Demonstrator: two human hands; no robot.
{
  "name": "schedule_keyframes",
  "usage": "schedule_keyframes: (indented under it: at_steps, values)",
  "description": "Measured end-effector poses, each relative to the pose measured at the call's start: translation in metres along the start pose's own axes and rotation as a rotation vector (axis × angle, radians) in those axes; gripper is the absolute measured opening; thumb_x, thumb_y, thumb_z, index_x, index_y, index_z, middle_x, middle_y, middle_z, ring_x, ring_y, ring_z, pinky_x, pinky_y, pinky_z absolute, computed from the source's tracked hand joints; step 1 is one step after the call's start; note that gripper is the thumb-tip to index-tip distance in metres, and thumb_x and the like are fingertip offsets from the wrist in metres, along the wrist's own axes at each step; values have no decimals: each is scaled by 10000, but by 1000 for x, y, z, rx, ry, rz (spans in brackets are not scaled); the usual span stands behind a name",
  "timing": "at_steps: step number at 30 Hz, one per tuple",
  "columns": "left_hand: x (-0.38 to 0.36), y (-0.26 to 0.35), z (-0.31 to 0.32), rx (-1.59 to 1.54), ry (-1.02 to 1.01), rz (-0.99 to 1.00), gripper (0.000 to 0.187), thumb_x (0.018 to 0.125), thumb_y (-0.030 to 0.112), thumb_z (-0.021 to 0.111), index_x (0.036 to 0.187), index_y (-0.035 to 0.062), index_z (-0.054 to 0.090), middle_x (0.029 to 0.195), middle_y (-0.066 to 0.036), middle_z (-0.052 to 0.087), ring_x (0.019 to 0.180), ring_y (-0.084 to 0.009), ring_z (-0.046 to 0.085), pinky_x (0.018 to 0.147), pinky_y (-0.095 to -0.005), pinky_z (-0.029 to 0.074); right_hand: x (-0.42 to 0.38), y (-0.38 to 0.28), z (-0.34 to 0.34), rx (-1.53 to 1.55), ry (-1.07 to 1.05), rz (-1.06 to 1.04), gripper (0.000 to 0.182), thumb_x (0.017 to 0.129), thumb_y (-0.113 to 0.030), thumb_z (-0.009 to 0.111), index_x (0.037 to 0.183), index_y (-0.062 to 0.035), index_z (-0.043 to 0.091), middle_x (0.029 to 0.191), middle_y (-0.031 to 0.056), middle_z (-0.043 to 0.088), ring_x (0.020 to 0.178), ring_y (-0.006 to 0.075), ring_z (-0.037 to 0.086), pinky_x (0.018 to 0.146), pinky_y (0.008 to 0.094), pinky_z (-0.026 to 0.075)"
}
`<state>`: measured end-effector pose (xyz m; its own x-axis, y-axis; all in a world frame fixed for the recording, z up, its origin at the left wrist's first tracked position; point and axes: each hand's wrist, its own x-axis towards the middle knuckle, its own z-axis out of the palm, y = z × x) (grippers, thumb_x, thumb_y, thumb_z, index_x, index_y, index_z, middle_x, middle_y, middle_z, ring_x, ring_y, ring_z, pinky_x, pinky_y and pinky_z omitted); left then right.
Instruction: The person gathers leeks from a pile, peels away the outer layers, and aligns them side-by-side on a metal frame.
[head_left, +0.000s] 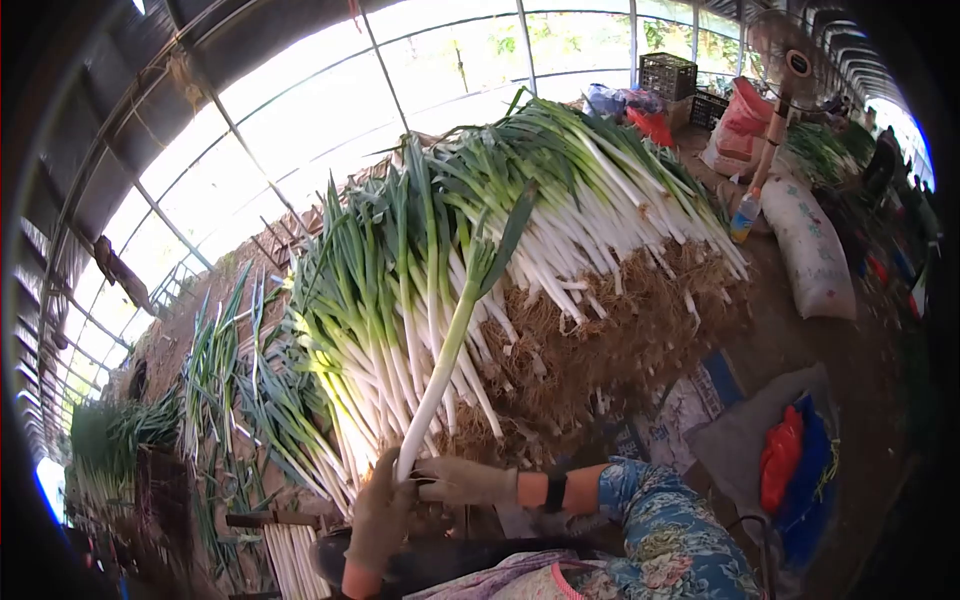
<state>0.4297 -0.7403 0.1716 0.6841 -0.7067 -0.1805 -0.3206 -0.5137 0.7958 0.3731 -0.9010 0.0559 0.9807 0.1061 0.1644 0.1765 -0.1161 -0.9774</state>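
A single long leek (445, 350) stands tilted up to the right, its white lower end down between my gloved hands. My left hand (378, 520) is closed around that lower end. From the right, my right hand (465, 481) reaches in with bent fingers pressed against the leek's base; the fingertips are partly hidden. Just beyond my hands lies a large pile of leeks (590, 215), green tops away from me and brown hairy roots (560, 350) toward me. A dark band (556, 490) circles my right wrist.
Trimmed white stalks (290, 560) lie at lower left, near loose leeks (215, 360). On the right are a full white sack (810, 250), a fan (785, 60), a bottle (745, 215) and a red bag (782, 455). Black crates (667, 76) stand at the back.
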Motion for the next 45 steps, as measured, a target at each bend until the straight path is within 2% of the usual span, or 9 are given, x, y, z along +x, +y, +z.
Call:
schedule_keyframes:
  at_steps: [2, 5, 10, 13, 24, 27, 33, 38, 45]
  values:
    - [-9, -24, 0, -233, 27, -28, 445, 959, 43, 547, 1396, 2, 474, 1019, -65, 633, 841, -116, 597, 695, -278, 507, 2, -31, -30, 115, -194, 286, 331, 919, -187, 645, 1227, -68, 647, 1172, 160, 666, 1003, 219, 675, 849, 327, 542]
    - [-30, -29, -9, -505, 20, -177, 449, 942, 18, 518, 1389, -2, 485, 1055, -40, 606, 854, -86, 582, 731, -237, 505, 15, 31, -43, 456, 524, 26, 328, 979, -312, 567, 1180, -55, 604, 972, 38, 585, 845, 125, 575, 702, 269, 507]
    - [-66, -24, -4, -657, 61, -203, 496, 934, 49, 534, 1414, -40, 449, 1201, -97, 597, 1039, -133, 599, 900, -265, 501, 57, 13, -61, 1111, 698, -45, 310, 1042, -205, 470, 1287, -18, 443, 1188, 134, 568, 1039, 267, 618, 941, 420, 549]
    - [-87, -33, -2, -676, 88, -169, 501, 946, 46, 511, 1437, -29, 438, 1229, -76, 598, 1094, -132, 572, 979, -273, 444, 87, 3, -42, 1097, 758, -3, 309, 1021, -155, 508, 1270, 10, 432, 1183, 163, 588, 948, 258, 648, 825, 370, 591]
    - [-226, -79, -36, -512, 498, -88, 488, 952, 88, 579, 1413, -5, 449, 1246, -95, 588, 1103, -183, 590, 967, -323, 473, 193, -80, 81, 701, -155, 258, 244, 973, -135, 595, 1145, 2, 488, 898, 96, 587, 685, 156, 604, 577, 265, 551]
    - [-268, -98, -41, -469, 647, -68, 440, 950, 109, 604, 1361, -13, 500, 1203, -101, 624, 1064, -179, 623, 928, -315, 496, 211, -103, 129, 171, -418, 229, 264, 920, -150, 637, 1101, -5, 512, 827, 71, 575, 655, 133, 609, 528, 273, 517]
    - [-347, -124, -40, -225, 882, -95, 310, 937, 68, 614, 1238, -7, 611, 1136, -99, 667, 1023, -166, 631, 899, -311, 508, 224, -143, 215, -740, -733, -517, 369, 860, -173, 647, 1192, -52, 543, 1019, 234, 655, 994, 450, 605, 835, 515, 482]
    - [-398, -142, -16, -162, 1062, -250, 309, 914, 115, 635, 1206, 13, 626, 1146, -157, 673, 1032, -278, 655, 890, -353, 513, 204, -176, 292, -1045, -695, -1174, 476, 811, -41, 582, 1281, -94, 533, 901, 122, 630, 820, 315, 651, 701, 414, 515]
    - [-470, -162, 43, -111, 1737, -346, 201, 881, 46, 591, 1058, -16, 664, 940, -141, 662, 880, -261, 639, 815, -358, 507, 151, -216, 372, -1177, -877, -1343, 526, 794, -34, 572, 1315, -103, 537, 999, 78, 602, 906, 279, 617, 775, 396, 482]
